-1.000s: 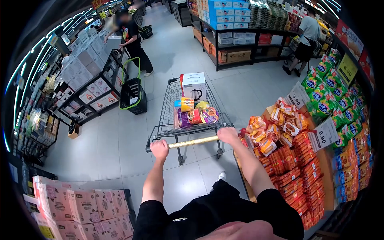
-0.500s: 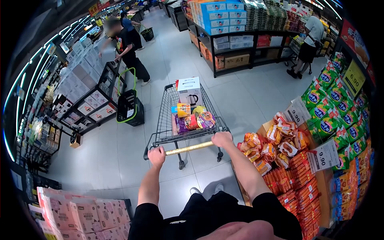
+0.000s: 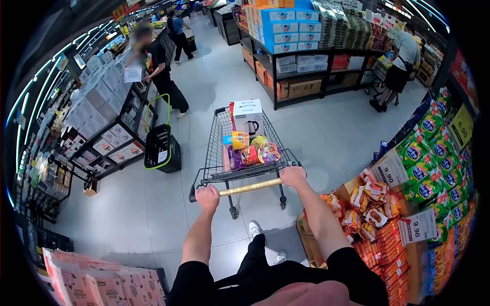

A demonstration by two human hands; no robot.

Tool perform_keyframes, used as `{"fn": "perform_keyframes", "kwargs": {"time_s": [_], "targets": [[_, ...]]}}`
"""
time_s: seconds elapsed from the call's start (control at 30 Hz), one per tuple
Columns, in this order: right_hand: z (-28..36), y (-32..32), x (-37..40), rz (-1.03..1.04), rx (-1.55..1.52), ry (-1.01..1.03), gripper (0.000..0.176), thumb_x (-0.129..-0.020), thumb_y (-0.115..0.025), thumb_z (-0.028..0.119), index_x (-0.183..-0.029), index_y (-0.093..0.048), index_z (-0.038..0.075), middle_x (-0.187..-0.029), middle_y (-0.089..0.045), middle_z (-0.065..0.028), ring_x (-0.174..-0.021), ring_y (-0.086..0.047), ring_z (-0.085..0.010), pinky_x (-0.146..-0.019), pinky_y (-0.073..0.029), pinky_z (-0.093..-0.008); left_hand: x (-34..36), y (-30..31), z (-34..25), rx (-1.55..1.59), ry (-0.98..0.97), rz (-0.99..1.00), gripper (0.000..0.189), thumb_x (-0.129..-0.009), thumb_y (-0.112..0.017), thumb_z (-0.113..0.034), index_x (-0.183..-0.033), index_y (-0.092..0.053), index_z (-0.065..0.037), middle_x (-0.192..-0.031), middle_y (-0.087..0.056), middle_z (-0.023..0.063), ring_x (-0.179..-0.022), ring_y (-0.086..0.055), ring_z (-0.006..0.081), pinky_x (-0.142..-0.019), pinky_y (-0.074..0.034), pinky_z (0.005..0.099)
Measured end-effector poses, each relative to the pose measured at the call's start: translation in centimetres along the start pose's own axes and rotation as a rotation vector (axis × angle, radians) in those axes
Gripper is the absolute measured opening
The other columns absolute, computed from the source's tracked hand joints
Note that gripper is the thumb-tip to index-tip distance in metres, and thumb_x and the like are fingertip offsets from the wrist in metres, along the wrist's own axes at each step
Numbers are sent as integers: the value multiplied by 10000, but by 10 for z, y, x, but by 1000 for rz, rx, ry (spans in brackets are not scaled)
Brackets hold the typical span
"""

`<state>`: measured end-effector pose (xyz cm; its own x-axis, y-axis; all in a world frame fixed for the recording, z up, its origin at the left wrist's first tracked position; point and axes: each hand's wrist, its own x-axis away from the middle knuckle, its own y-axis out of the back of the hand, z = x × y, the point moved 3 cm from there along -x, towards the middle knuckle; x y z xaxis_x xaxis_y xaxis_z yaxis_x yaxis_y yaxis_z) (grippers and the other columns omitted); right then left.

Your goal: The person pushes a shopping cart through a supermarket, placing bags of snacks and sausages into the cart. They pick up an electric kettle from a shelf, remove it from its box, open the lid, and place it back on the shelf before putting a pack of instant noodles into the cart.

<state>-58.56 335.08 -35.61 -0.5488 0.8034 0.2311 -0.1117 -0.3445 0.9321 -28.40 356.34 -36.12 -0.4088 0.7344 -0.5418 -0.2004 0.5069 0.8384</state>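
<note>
My left hand [image 3: 207, 198] is closed around the left end of the cart's gold-coloured handle bar [image 3: 250, 187]. At the bar's right end my right hand [image 3: 293, 176] grips it too. In front of me is the wire shopping cart [image 3: 210, 150]. Upright at its far end stands a white box with a kettle picture [image 3: 247, 116]. Nearer to me in the basket lie a yellow-orange tub [image 3: 241, 140], a round purple package [image 3: 268, 152], a red package [image 3: 249, 154] and other bright packs, partly covering each other.
A black shopping basket with a green handle [image 3: 163, 150] stands on the floor at left, near a person [image 3: 158, 66] at stacked boxes. Snack packs [image 3: 375, 217] fill a display close on my right. A shelf of cartons [image 3: 301, 76] stands ahead; another person [image 3: 403, 66] is beyond it.
I have stepped forward with the cart, and one foot is now ahead. The snack display and green-handled basket appear nearer. The person at left now holds out a white item; another farther off has shifted.
</note>
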Motion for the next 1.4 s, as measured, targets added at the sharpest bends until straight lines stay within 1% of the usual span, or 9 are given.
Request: {"fn": "perform_keyframes", "kwargs": {"time_s": [0.2, 0.27, 0.37, 0.53, 0.8, 1.0, 1.2, 1.23, 1.4], "targets": [[-2, 17, -68, -114, -22, -41, 388, -898, -427, 318, -923, -732, 79, -975, -725, -112, -914, -695, -292, -790, -541, -440, -71, -43, 4, 47, -18, -68, 290, -831, -516, -192, -582, -619, -86, -597, -598, 104, -602, -571, 284, -679, -410, 427], [-1, 19, -92, -141, -56, -75, 368, -894, -433, 305, -898, -733, 91, -904, -725, -97, -905, -683, -288, -852, -506, -460, -97, -62, 7, 58, -22, -81, 295, -832, -516, -197, -578, -618, -86, -609, -612, 104, -605, -574, 278, -685, -411, 423], [-2, 11, -117, -303, -41, -46, 308, -894, -465, 282, -925, -716, 106, -864, -699, -81, -964, -635, -281, -959, -424, -486, -131, -79, 8, 59, -46, -59, 289, -837, -516, -198, -594, -626, -85, -617, -621, 101, -613, -578, 277, -696, -411, 420], [23, -5, -129, -851, -97, 62, 250, -877, -543, 272, -1023, -641, 94, -1026, -587, -91, -1128, -505, -271, -1146, -234, -503, -181, -108, 13, 93, -52, -44, 286, -857, -515, -197, -623, -629, -77, -634, -619, 113, -642, -585, 285, -704, -404, 423], [12, 4, -182, -506, -63, 34, 622, -589, -765, 287, -1150, -565, 110, -1155, -514, -143, -1216, -427, -342, -1164, -123, -581, -231, -133, 14, 68, -96, -12, 274, -865, -520, -198, -634, -619, -89, -629, -586, 90, -672, -569, 273, -701, -387, 409], [-5, 30, -216, -275, -41, 15, 657, -595, -743, 289, -1194, -548, 104, -1207, -508, -161, -1252, -420, -350, -1145, -148, -569, -260, -145, -3, 99, -119, -53, 266, -861, -521, -192, -630, -615, -100, -636, -589, 82, -652, -568, 273, -677, -384, 419], [-34, 72, -277, 58, -80, -28, 509, -639, -715, 314, -1108, -664, 122, -1155, -635, -139, -1211, -489, -328, -1121, -187, -552, -292, -171, -26, 81, -72, -9, 311, -894, -486, -227, -650, -626, -93, -626, -603, 101, -639, -579, 293, -679, -393, 431], [-38, 81, -288, 51, -81, -75, 400, -642, -725, 311, -1002, -731, 137, -1085, -694, -116, -1151, -571, -302, -1102, -244, -530, -298, -178, -30, 67, -67, 33, 323, -898, -476, -237, -655, -629, -87, -640, -623, 109, -641, -592, 299, -684, -405, 433], [-64, 113, -337, 209, -51, -107, 369, -623, -767, 288, -953, -759, 123, -1014, -729, -110, -1038, -669, -283, -1049, -349, -474, -324, -194, -59, 48, -65, 77, 300, -873, -494, -221, -650, -641, -84, -626, -611, 101, -628, -590, 295, -674, -409, 428]]}}
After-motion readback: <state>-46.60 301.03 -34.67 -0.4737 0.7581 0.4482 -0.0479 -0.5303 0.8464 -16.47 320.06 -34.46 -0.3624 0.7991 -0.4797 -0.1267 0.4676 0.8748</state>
